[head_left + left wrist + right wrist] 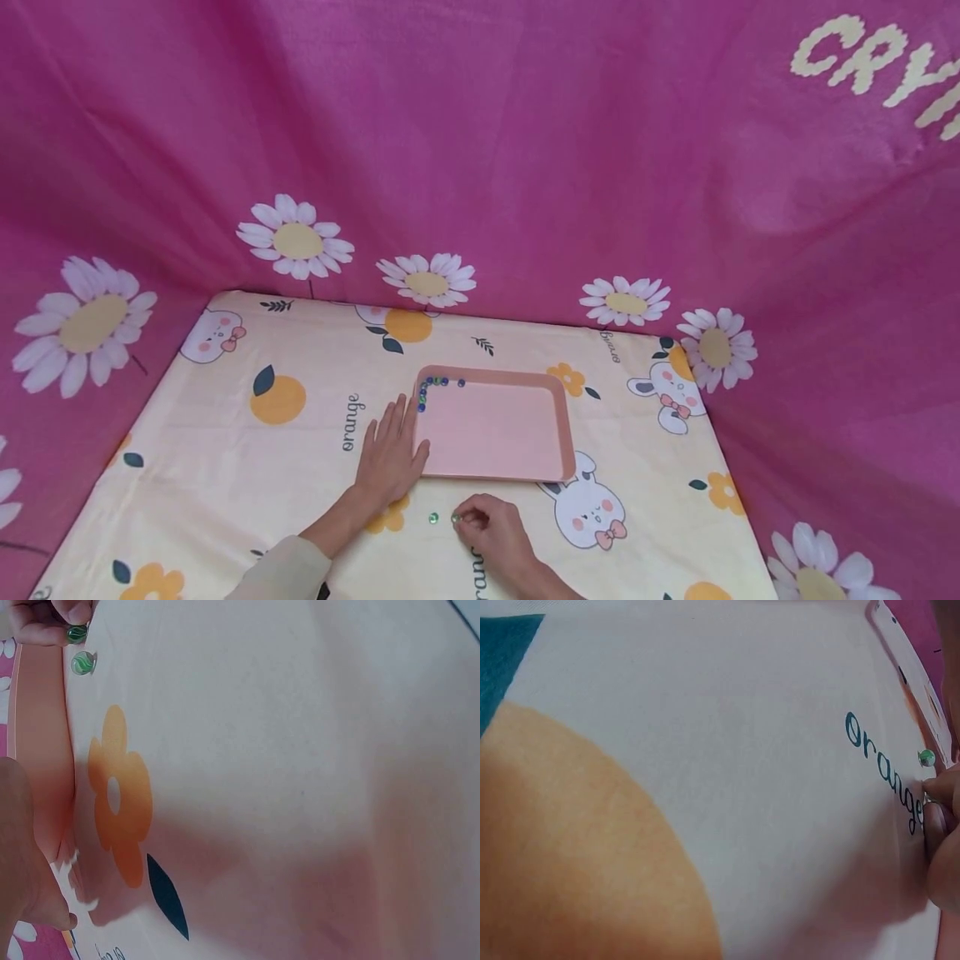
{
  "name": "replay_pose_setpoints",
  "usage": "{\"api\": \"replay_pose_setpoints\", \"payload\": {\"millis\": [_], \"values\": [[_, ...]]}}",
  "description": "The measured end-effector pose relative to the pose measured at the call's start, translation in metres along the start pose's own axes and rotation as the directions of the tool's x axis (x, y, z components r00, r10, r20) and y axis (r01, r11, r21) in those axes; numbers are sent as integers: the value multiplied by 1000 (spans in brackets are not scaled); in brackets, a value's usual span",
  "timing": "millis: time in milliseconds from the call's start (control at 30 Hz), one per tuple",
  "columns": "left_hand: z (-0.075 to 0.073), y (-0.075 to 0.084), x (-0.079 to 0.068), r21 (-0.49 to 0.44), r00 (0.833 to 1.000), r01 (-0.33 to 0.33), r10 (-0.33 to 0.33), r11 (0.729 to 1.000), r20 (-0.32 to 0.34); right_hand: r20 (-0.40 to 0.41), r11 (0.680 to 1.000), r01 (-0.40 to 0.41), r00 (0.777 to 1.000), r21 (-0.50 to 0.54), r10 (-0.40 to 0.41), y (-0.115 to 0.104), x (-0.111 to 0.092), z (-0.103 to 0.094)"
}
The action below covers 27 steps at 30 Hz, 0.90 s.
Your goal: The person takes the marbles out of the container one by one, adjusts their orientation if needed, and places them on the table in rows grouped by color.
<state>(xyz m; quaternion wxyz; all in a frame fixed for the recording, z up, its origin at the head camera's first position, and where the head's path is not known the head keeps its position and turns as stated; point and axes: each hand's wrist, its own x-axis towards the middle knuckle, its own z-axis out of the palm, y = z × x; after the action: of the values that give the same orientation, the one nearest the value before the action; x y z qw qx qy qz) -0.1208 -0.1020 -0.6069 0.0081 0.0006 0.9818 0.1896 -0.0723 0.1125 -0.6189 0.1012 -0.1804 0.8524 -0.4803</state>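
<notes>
My right hand (491, 529) pinches a green glass marble (77, 634) between thumb and finger, low over the cloth in front of the tray. A second marble (433, 518), clear with green swirls, lies on the cloth just left of those fingertips. My left hand (392, 454) rests with fingers straight against the left side of a shallow pink tray (558, 429). Several blue and green marbles (430, 382) line the tray's far left corner, along its left and back walls. One blue marble (461, 383) sits a little apart, to the right along the back wall.
A pale cloth (300, 475) printed with oranges, flowers and rabbits covers the table. Behind and at both sides hangs a magenta curtain (480, 167) with daisies, close to the table's edges.
</notes>
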Motion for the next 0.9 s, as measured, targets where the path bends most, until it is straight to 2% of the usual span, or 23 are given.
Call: {"api": "replay_pose_setpoints", "payload": {"millis": [267,600,900], "values": [[-2,-1,0,-16,1000,6,-6,1000,-2,11,999,-45,999,-5,45,-4,3,0],[3,0,-2,-9,1000,0,0,1000,-7,23,998,-59,998,-4,59,-4,-2,-1],[1,0,0,-15,1000,-6,6,1000,-19,20,998,-51,998,-20,52,-3,2,0]]}}
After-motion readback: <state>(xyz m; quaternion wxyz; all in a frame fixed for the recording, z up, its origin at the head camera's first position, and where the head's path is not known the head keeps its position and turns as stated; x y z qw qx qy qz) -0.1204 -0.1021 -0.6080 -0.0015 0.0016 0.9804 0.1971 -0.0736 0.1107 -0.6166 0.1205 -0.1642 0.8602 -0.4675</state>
